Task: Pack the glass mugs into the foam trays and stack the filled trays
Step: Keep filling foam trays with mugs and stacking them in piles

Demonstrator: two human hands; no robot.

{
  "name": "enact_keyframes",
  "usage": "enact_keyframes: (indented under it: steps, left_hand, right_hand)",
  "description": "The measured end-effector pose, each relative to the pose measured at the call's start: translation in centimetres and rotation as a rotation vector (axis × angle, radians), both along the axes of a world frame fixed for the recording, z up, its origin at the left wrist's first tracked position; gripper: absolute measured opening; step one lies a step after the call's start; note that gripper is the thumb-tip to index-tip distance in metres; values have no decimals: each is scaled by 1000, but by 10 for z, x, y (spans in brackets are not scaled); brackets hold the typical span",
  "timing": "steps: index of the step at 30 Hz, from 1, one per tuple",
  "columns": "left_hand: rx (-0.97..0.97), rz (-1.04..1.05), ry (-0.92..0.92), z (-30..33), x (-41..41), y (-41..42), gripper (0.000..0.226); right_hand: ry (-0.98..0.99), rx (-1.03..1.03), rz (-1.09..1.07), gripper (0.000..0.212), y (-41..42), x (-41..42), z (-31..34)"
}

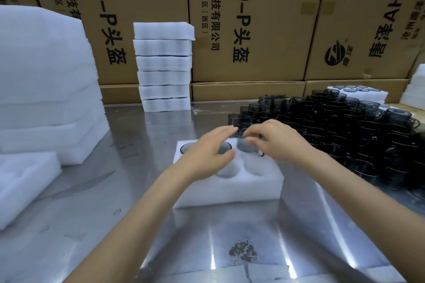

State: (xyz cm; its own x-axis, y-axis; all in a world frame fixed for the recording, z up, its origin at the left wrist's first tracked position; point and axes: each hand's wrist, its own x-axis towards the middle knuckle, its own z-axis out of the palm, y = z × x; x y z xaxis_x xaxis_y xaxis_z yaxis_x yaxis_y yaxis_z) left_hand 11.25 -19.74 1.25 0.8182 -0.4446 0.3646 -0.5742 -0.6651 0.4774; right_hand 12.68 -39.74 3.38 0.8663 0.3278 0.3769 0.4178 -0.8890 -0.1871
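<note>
Holding a smoked-glass mug (249, 145) by its upper wall, the right hand (273, 142) has fingers and thumb curled round the rim, the mug upright with its long axis vertical. It sits directly over the far right cavity of the foam tray (230, 190), its base at or just inside the cavity mouth; whether it is fully seated cannot be told. What appears to be the handle shows under the right hand, on the mug's right side. The coming move is judged to be a short push straight down, so the relation that matters is mug above pocket, axes in line.

The left hand (208, 151) hovers over the tray's middle far cavity, fingers spread and lightly bent, gripping nothing; its fingertips lie just beside the mug's left wall, though actual contact cannot be confirmed. It is well placed to steady either tray or mug.

Condition of the mug: dark grey, transparent, straight-sided, thin-rimmed. No chip or crack is discernible at this sharpness.

Tray status: one mug rim (187, 147) shows in the far left cavity; two near cavities (254, 166) show bare foam. Loose mugs (333, 126) crowd the steel table (115, 202) to the right, nearer the right hand. A stack of filled trays (164, 66) stands at the rear.
</note>
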Motion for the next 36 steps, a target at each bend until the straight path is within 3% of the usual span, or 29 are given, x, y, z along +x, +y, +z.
enact_keyframes:
  steps: [3, 7, 12, 21, 31, 34, 36]
  left_hand:
    - [132, -30, -15, 2, 5, -14, 60]
    - [341, -39, -25, -6, 9, -23, 64]
    - [344, -53, 12, -18, 10, -20, 62]
    - [390, -45, 70, -13, 10, -24, 58]
    - [409, 11, 94, -20, 6, -27, 60]
    - [378, 60, 28, -20, 2, -27, 56]
    - [265, 93, -126, -20, -4, -24, 47]
  right_hand:
    - [-59, 239, 10, 39, -10, -4, -2]
    - [172, 130, 41, 52, -14, -10, -29]
    - [279, 67, 47, 57, -14, -12, -42]
    - [282, -107, 0, 51, -9, -7, -31]
    - [390, -1, 28, 54, -12, -2, -46]
    - [281, 167, 23, 48, -14, -4, -47]
    - [-4, 245, -102, 41, -24, -5, -43]
